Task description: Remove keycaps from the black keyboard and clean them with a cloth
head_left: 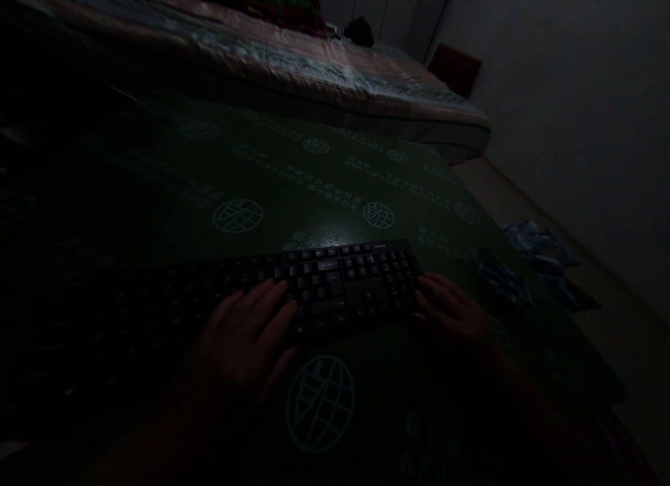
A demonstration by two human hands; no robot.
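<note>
1. Working in deep gloom here, both bare hands at a black keyboard, laid flat on the green table, well short of the far edge and with one end pointing toward the right edge.
2. Spreading the left hand palm down over the keys, right of the keyboard's middle, fingers long and loosely parted, with no grasp on anything; no telling a press from a plain rest in such darkness.
3. Holding the right hand at the keyboard's right end, fingertips right by the number keys, fingers slightly bent; no telling a pinch on the case from a light touch, with the underside hidden in shadow.
4. Judging progress now: setting out the keyboard, apparently done; getting both hands to the keyboard, done too; handling the keys or the case, seemingly under way, with the amount left impossible to read from this view.
5. Glancing outward: a bed beyond the table's far edge, and a dark crumpled cloth near the right edge, well apart from the keyboard.
</note>
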